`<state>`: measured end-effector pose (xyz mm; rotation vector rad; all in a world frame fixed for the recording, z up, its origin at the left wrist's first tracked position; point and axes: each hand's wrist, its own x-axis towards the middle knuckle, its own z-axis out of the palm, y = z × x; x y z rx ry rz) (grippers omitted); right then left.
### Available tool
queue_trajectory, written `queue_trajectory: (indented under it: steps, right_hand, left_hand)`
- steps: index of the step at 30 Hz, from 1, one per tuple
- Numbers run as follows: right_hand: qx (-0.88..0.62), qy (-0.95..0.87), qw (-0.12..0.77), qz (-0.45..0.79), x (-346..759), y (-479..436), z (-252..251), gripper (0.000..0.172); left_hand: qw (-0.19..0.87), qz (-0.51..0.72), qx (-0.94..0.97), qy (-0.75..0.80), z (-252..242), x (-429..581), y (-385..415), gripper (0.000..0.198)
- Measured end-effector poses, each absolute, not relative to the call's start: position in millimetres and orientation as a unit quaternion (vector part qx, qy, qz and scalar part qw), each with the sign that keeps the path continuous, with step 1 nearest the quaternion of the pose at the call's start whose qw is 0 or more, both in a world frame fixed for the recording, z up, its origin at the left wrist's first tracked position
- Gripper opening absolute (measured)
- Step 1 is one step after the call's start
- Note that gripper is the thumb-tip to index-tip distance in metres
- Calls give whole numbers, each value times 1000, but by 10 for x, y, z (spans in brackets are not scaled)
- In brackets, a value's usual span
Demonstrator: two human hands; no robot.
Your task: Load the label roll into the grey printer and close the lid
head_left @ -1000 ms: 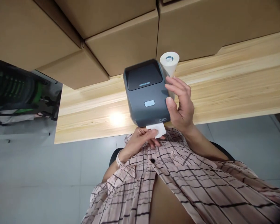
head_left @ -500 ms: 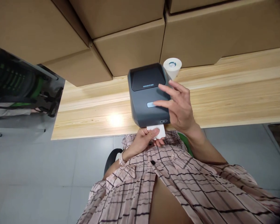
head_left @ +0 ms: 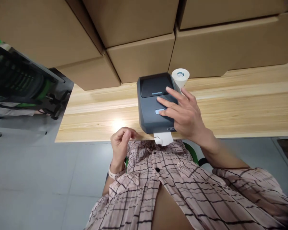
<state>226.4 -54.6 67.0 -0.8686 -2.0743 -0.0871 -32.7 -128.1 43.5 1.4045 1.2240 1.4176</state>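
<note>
Fingers (head_left: pixel 163 101) of my right hand (head_left: pixel 189 119) are spread open over the dark grey printer (head_left: pixel 147 115), one tip at its pale-blue button (head_left: pixel 157 111). My left hand (head_left: pixel 120 143) is loosely curled near the desk (head_left: pixel 230 105) edge — its contents, if any, I cannot tell. The printer stands on the desk, ragged white paper (head_left: pixel 167 138) protruding — a white roll (head_left: pixel 180 81) just beside, cartons (head_left: pixel 141 60) behind.

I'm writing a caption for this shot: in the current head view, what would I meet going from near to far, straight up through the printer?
Plaid shirt → white paper strip → dark printer → cardboard boxes.
</note>
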Motion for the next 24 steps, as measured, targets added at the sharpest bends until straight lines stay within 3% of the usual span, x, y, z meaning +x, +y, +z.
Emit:
queue_trajectory:
  steps: [2,4,6,10,15,18,19,24]
  right_hand:
    - [-374,-775,509,4,2267,-658,552,33]
    - [-407,-708,572,80,2275,-778,434,32]
    - [-430,-651,605,162,2293,-876,333,37]
    - [-425,-637,593,249,2351,-932,264,54]
    - [-408,-718,533,184,2401,-658,483,71]
    - [-378,-755,525,108,2374,-285,679,80]
    - [-366,-760,530,86,2354,-139,744,83]
    - [-380,-752,537,43,2221,523,1050,95]
  left_hand:
    - [325,586,568,479,338,-266,-1254,24]
    - [316,564,600,471,266,-170,-1227,50]
    - [333,529,631,459,247,-66,-1207,63]
    - [270,522,689,424,319,98,-1147,50]
    - [156,648,599,445,408,82,-788,23]
    - [226,625,568,486,441,-10,-393,18]
    - [272,596,568,498,445,-33,-263,25]
    - [504,487,543,462,360,-30,87,87]
